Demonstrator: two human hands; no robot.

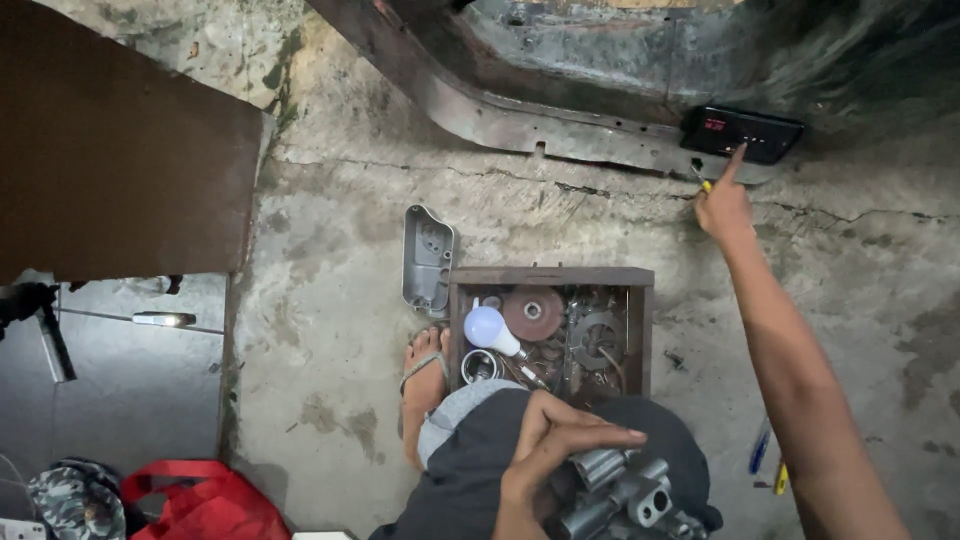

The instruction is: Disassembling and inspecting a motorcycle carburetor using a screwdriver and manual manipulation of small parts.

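Black box with a small red display sits at about one o'clock in the view, on the rusted metal sill of a vehicle body. The right hand reaches up to it, index finger stretched out so its tip touches the box's lower edge; the other fingers are curled, seemingly round a small yellow-tipped tool. At six o'clock the left hand rests, loosely half-closed, on a grey metal casting lying across the person's lap, apparently steadying it. Just above, at the centre, an open wooden crate stands on the concrete floor. It holds a white bulb, a reddish grinding disc, a gear and other rusty parts. A grey cover lies against the crate's ten o'clock corner, beside a sandalled foot. A red bag sits at seven o'clock.
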